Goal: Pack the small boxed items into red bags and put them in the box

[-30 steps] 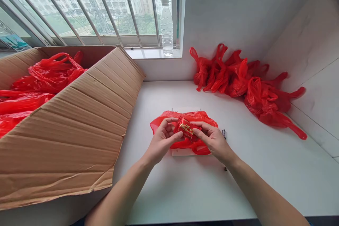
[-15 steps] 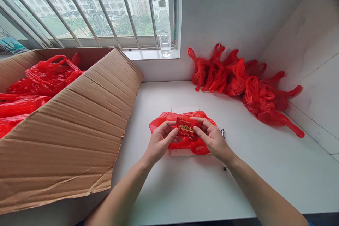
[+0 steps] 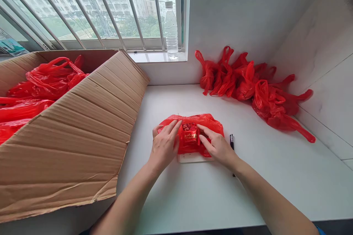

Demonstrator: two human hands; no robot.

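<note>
A small red packet with gold print (image 3: 190, 136) lies on a flat red plastic bag (image 3: 212, 125), which rests on a white pad (image 3: 193, 158) at the middle of the white table (image 3: 209, 198). My left hand (image 3: 164, 146) lies flat on the bag just left of the packet, fingers stretched out. On the packet's right side, my right hand (image 3: 217, 147) presses its fingertips against the packet's edge, fingers extended.
A large open cardboard box (image 3: 82, 132) with several red bags (image 3: 41, 84) inside fills the left. A pile of tied red bags (image 3: 253, 84) lies at the back right by the wall. A water bottle (image 3: 171, 29) stands on the windowsill. A black pen (image 3: 232, 140) lies right of the pad.
The packet, held up between both hands before, now lies on the red bag. Both hands have dropped and flattened beside it.
</note>
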